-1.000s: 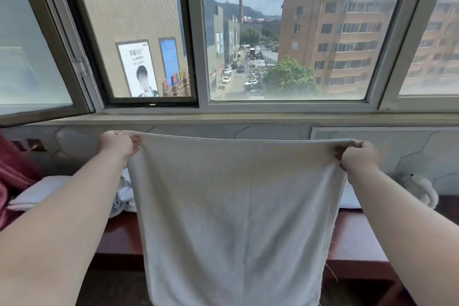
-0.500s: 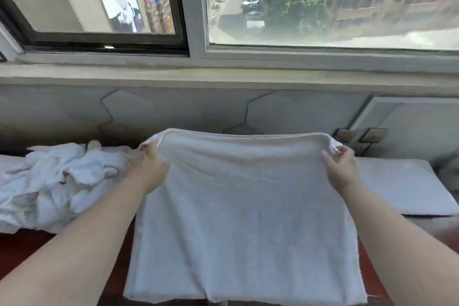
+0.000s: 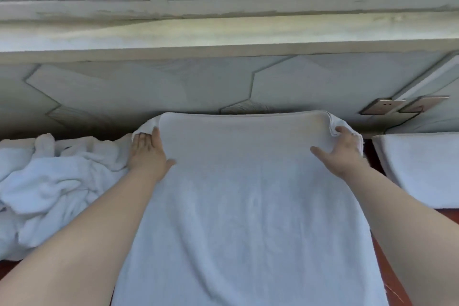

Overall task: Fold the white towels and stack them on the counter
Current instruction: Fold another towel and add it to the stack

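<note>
1. Below the window sill (image 3: 223, 32), a reddish counter (image 3: 393, 288) carries the white towel (image 3: 248, 206), spread flat;
2. your left hand (image 3: 146, 154) presses flat-fingered on its far left corner;
3. your right hand (image 3: 342, 154), thumb splayed, rests on the far right corner.

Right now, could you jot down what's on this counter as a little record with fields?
counter: reddish-brown
spread towel: flat on the counter, centre
left hand: lies on its far left corner
right hand: lies on its far right corner
crumpled towels: heap at left
folded towel: at right
</note>
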Demonstrator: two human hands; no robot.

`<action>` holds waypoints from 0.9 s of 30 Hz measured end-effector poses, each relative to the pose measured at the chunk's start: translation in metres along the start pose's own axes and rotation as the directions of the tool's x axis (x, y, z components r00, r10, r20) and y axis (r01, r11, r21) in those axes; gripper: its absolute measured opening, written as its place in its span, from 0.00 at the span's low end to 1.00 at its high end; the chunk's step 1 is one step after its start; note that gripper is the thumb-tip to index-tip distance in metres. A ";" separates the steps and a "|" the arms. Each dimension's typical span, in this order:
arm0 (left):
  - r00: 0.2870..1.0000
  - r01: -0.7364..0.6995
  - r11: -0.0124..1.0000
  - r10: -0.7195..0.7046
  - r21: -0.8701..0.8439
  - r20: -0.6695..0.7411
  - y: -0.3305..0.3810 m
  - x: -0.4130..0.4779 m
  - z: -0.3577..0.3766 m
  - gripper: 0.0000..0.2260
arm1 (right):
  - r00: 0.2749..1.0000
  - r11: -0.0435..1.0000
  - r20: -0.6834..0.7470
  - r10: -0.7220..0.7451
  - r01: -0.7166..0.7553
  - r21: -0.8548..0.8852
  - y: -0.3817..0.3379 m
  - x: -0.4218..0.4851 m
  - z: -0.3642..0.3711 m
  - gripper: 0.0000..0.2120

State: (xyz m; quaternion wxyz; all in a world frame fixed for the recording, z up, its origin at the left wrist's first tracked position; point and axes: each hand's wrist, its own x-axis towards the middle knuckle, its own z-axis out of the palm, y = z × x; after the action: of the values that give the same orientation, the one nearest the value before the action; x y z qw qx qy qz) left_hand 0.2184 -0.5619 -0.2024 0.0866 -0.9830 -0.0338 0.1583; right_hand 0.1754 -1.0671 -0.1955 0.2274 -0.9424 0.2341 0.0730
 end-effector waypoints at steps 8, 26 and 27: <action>0.972 0.095 0.975 -0.049 -0.199 0.228 0.022 0.021 0.052 0.43 | 0.970 0.961 0.241 -0.043 0.106 -0.255 0.017 0.035 0.056 0.53; 1.000 0.006 0.977 -0.002 -0.215 0.017 0.038 -0.027 0.089 0.34 | 0.966 0.893 0.257 -0.035 0.146 -0.427 0.038 -0.015 0.077 0.40; 0.999 -0.026 0.972 0.030 -0.234 0.014 0.045 -0.033 0.084 0.35 | 0.963 0.887 0.257 -0.078 0.185 -0.423 0.030 -0.028 0.080 0.39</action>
State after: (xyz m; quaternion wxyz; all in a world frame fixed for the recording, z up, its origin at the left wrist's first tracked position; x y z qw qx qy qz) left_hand 0.1622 -0.5957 -0.2795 -0.0325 -0.9853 -0.0392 0.1629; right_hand 0.1338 -1.0423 -0.2719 0.0370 -0.9679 0.1183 0.2188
